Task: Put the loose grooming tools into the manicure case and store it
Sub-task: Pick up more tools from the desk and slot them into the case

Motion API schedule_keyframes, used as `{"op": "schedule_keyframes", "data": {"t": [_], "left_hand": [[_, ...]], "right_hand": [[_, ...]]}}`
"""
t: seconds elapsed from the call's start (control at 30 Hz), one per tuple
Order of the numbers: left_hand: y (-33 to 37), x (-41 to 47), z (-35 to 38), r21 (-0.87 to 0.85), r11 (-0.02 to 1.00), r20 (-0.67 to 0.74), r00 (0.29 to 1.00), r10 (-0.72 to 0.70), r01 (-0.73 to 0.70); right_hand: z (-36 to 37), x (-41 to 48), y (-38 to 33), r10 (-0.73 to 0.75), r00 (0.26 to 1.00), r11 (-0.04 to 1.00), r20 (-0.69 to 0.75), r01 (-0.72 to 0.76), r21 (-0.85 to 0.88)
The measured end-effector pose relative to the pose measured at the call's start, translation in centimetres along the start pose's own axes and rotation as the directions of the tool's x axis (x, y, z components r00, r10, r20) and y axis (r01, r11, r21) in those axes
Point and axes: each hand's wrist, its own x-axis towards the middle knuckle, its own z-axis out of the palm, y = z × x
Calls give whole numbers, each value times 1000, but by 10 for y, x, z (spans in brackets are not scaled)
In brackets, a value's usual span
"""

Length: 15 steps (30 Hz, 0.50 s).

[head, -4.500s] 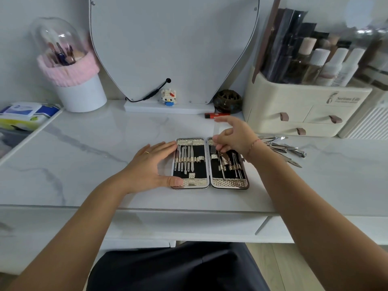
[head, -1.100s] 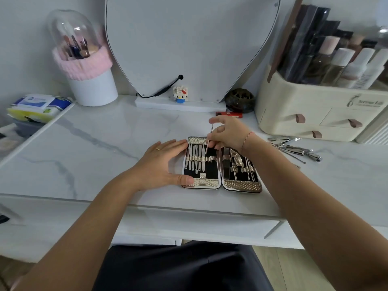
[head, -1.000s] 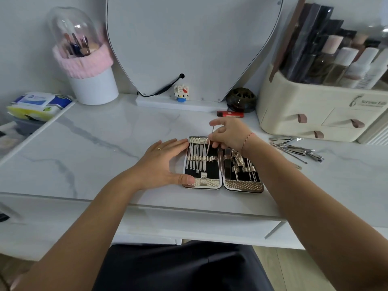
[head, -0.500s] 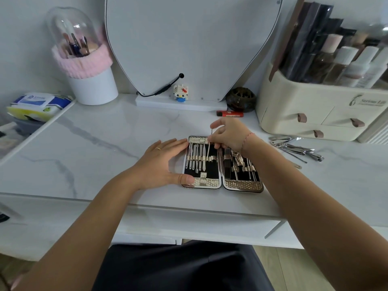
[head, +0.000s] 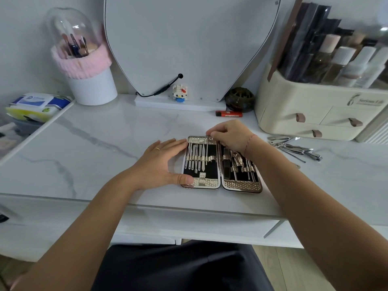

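Case: the case (head: 241,184) is lying open and flat on the desk (head: 105,143), centre, close to the near edge, with tools sitting under loop bands in both halves.
Left grip: the left grip (head: 161,162) is lying flat with straight fingers, fingertips against the case's left side and thumb pressing its near-left corner; it is bracing, not holding anything.
Right grip: the right grip (head: 231,135) is curling over the case's far edge, thumb and forefinger pinching the top of a thin pick (head: 207,148) that is running down the left half beside the hinge.
Loose tools: a heap of clippers and slim tools (head: 294,147) is lying on the desk to the right, well apart from the case.
Risk, loop: the pick is probably being fed under the band; if it is coming in tilted, it may be riding over the loop and ending up unsecured.
Risk, neighbours: the slots are sitting tight together, so a sideways push may be nudging the next tool out.
Risk, slide: the desk is looking smooth and glossy, so the case may be skating if the bracing thumb is lifting.
Risk, heap: the tools are overlapping, so picking one may be dragging others toward the edge.
Desk: white, marble-veined, with a drawer front showing below.
Room: a mirror (head: 189,38) is standing at the far centre, a domed brush pot (head: 84,59) far left, a cream organiser (head: 315,110) with bottles far right, and a red lighter (head: 228,114) just beyond the case.
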Motion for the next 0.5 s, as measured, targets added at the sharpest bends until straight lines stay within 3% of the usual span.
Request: {"op": "schedule_keyframes", "data": {"t": [0.5], "left_hand": [[0,0,0,5,1000,-6,1000,4,-4]], "right_hand": [[-3,-3,6,23,999,998,29,-25,57]]}}
